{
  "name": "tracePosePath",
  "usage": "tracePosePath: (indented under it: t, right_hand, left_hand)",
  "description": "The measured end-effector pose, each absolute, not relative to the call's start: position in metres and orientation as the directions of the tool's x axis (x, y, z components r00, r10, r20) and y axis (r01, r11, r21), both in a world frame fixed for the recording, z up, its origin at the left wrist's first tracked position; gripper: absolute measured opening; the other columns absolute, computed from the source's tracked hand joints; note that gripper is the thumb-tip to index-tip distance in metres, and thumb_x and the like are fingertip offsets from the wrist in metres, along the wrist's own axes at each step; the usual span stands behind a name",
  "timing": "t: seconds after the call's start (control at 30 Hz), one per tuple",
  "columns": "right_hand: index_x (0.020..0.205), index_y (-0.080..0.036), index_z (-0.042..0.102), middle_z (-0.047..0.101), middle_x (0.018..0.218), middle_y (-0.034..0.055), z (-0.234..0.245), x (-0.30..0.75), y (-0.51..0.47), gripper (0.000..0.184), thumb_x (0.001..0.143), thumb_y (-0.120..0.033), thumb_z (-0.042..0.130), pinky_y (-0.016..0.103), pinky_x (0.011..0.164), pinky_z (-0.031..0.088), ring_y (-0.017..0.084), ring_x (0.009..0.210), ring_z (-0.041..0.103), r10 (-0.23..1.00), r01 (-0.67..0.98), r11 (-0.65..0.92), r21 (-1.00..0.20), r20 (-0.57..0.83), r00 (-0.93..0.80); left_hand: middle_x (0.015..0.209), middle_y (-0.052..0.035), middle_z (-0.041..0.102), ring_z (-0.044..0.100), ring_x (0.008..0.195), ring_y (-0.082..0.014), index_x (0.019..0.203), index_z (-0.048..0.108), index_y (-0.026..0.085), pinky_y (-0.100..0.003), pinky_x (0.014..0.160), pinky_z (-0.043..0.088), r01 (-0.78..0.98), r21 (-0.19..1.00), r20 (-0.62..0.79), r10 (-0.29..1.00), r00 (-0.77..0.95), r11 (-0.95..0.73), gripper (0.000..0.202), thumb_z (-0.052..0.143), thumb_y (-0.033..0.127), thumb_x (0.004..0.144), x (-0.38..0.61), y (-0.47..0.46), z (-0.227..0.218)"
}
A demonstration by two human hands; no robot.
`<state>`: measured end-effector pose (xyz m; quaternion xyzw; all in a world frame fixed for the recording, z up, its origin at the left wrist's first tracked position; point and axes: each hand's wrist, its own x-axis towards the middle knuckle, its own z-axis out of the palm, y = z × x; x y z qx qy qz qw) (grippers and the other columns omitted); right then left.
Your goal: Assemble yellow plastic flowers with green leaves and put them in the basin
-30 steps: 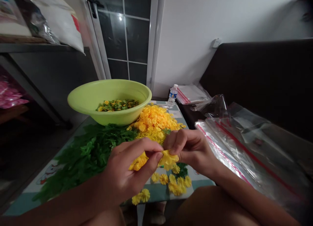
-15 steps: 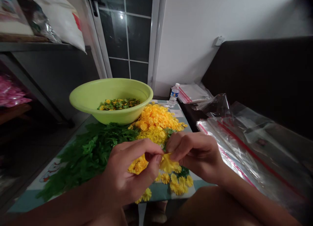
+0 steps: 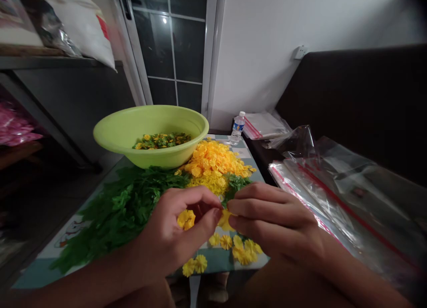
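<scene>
Over the table's near side, my left hand (image 3: 178, 230) pinches thumb and forefinger together on something too small to make out. Close beside it, my right hand (image 3: 278, 219) has its fingers closed on a yellow artificial flower (image 3: 226, 221), mostly hidden behind the fingertips. Loose yellow blossoms (image 3: 245, 250) lie below the hands. Beyond them rises a heap of orange-yellow flower heads (image 3: 213, 159), with a pile of small yellow pieces (image 3: 210, 182) in front. Green artificial leaves (image 3: 130, 206) spread across the table's left.
A lime-green basin (image 3: 151, 159) at the back holds small green and yellow pieces. A water bottle (image 3: 238, 129) stands at the far right of the table (image 3: 36, 272). Clear plastic bags (image 3: 336, 201) lie along the right, by a dark backrest (image 3: 367, 94).
My right hand has turned, its fingers now stretched across the front of the yellow flower, which shows less. My left hand keeps its pinch almost in place.
</scene>
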<state>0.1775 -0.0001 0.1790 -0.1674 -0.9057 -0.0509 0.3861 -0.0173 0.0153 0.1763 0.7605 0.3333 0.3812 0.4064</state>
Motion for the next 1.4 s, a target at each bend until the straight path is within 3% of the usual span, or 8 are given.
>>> tracePosePath:
  t: [0.17,0.43,0.77,1.07,1.17,1.27,1.33,1.4]
  right_hand:
    - [0.064,-0.018,0.057,0.067,0.076,0.0064,0.181,0.176,-0.003,0.025,0.087,-0.008,0.052,0.032,0.062,0.052,0.018,0.073,0.061,0.208,0.405,0.906,0.127,0.698,-0.685]
    - [0.062,-0.018,0.059,0.067,0.073,0.0069,0.186,0.173,-0.006,0.03,0.088,-0.011,0.047,0.035,0.061,0.052,0.02,0.069,0.061,0.176,0.404,0.881,0.245,0.623,-0.762]
    - [0.06,-0.018,0.057,0.067,0.071,0.0057,0.181,0.174,0.002,0.028,0.086,-0.009,0.05,0.033,0.06,0.052,0.019,0.069,0.06,0.13,0.388,0.874,0.291,0.63,-0.765]
    - [0.06,-0.019,0.055,0.066,0.07,0.0049,0.177,0.169,0.01,0.032,0.09,-0.011,0.047,0.031,0.061,0.052,0.016,0.066,0.059,0.063,0.335,0.877,0.345,0.609,-0.791]
    - [0.08,-0.017,0.059,0.067,0.084,0.0077,0.175,0.171,0.008,0.016,0.088,-0.008,0.048,0.033,0.066,0.052,0.019,0.079,0.06,0.168,0.399,0.891,0.215,0.66,-0.732]
    - [0.105,-0.017,0.052,0.062,0.098,0.0096,0.175,0.172,0.002,0.026,0.084,-0.004,0.044,0.036,0.075,0.051,0.019,0.089,0.057,0.408,0.46,0.872,-0.166,0.766,-0.497]
    - [0.104,-0.016,0.049,0.058,0.093,0.008,0.178,0.17,-0.003,0.023,0.083,-0.006,0.045,0.033,0.074,0.049,0.017,0.085,0.055,0.604,0.454,0.779,-0.433,0.712,-0.358]
    - [0.096,-0.017,0.047,0.055,0.084,0.0042,0.18,0.166,-0.006,0.014,0.083,-0.015,0.052,0.028,0.066,0.048,0.014,0.075,0.053,0.739,0.457,0.67,-0.586,0.586,-0.332]
  left_hand:
    - [0.056,0.0024,0.053,0.047,0.054,-0.0098,0.07,0.058,0.017,-0.02,0.05,0.039,0.146,0.935,0.208,0.834,0.511,-0.323,0.012,0.056,0.024,0.079,-0.017,0.017,0.177]
    - [0.052,0.0067,0.042,0.032,0.046,-0.0054,0.065,0.051,0.017,-0.017,0.042,0.024,-0.009,0.999,-0.02,0.807,0.59,0.031,0.015,0.061,0.026,0.073,-0.015,0.024,0.173]
    - [0.046,0.0102,0.025,0.014,0.042,-0.0039,0.068,0.048,0.017,-0.016,0.039,0.013,-0.123,0.833,-0.276,0.598,0.752,0.54,0.011,0.058,0.016,0.068,-0.018,0.035,0.173]
    - [0.048,0.0101,0.017,0.009,0.043,-0.004,0.056,0.034,0.018,-0.018,0.041,0.009,-0.043,0.812,-0.356,0.551,0.755,0.582,0.02,0.052,0.013,0.064,-0.017,0.038,0.177]
    - [0.049,0.0103,0.016,0.008,0.043,-0.0035,0.057,0.03,0.018,-0.018,0.041,0.009,-0.075,0.858,-0.313,0.632,0.709,0.509,0.021,0.049,0.014,0.065,-0.016,0.034,0.177]
    - [0.048,0.0105,0.022,0.013,0.042,-0.0034,0.06,0.035,0.018,-0.018,0.041,0.012,-0.122,0.94,-0.193,0.791,0.58,0.319,0.018,0.051,0.016,0.069,-0.015,0.029,0.176]
    - [0.047,0.01,0.027,0.019,0.042,-0.0039,0.061,0.039,0.018,-0.018,0.041,0.016,-0.09,0.984,-0.094,0.875,0.475,0.155,0.017,0.053,0.019,0.071,-0.015,0.026,0.176]
    - [0.048,0.0092,0.03,0.024,0.044,-0.0049,0.061,0.041,0.018,-0.018,0.042,0.02,-0.002,1.0,-0.007,0.916,0.401,0.009,0.018,0.055,0.022,0.072,-0.015,0.022,0.177]
